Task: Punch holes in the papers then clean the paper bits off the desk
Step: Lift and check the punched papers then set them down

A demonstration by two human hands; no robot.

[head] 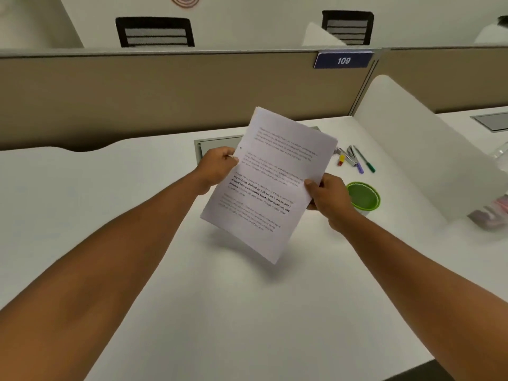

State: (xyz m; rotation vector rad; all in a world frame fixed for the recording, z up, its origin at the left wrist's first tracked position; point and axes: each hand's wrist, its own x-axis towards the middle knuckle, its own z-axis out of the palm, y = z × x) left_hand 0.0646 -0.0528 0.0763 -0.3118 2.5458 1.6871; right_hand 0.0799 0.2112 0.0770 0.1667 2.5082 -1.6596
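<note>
A thin stack of printed white papers (270,185) hangs tilted in the air above the white desk (247,312). My left hand (217,167) pinches its left edge, just beside a small round hole near that edge. My right hand (327,200) grips the right edge, thumb on the printed side. The papers cast a soft shadow on the desk beneath them. No hole punch shows in this view.
A green round container (364,198) stands right of my right hand. Behind it lie a green pen (364,159), a purple pen (358,166), a metal stapler-like tool (351,156) and a small red-yellow piece (341,160). A white divider (428,149) borders the right; a grey cable hatch (211,147) lies behind the papers.
</note>
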